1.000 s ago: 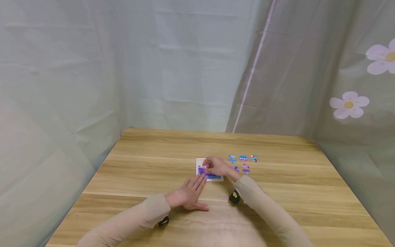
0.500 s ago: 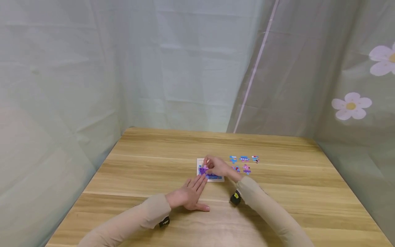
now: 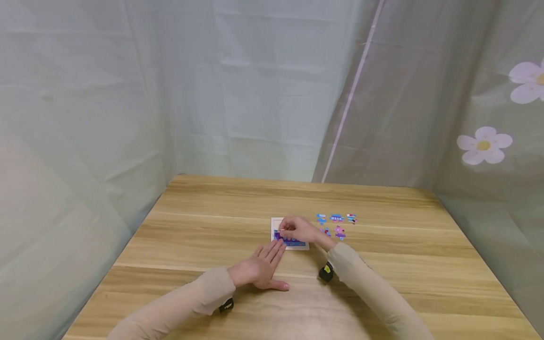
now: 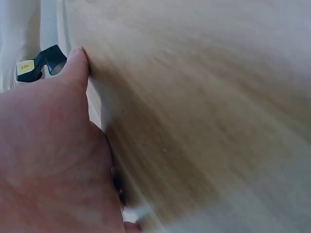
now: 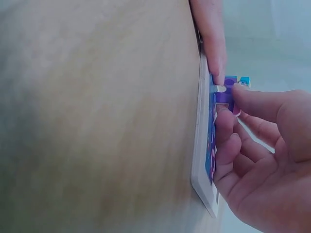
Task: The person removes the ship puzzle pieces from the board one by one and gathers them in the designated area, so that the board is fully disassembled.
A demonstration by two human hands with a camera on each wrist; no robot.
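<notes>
One flat purple-and-blue jigsaw piece (image 5: pixel 225 97), tilted at a white-rimmed rectangular puzzle tray (image 5: pixel 199 155), pinched in the right grip (image 3: pixel 299 230); left grip (image 3: pixel 262 270), fingers straight, across its near-left corner: misaligned pressing could dislodge blue-patterned fitted pieces (image 3: pixel 294 244).

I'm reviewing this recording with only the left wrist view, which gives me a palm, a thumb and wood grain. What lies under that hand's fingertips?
Observer: The left hand has its fingertips over the near left corner of a white-framed jigsaw board.
Operator: Noted. What is the right hand doing?
Observer: The right hand pinches a purple jigsaw piece that stands out from the board's surface.
Operator: Any pieces off the board?
Observer: Yes, five loose jigsaw pieces lie on the wooden table, right of the board, three in a far row and two nearer.
</notes>
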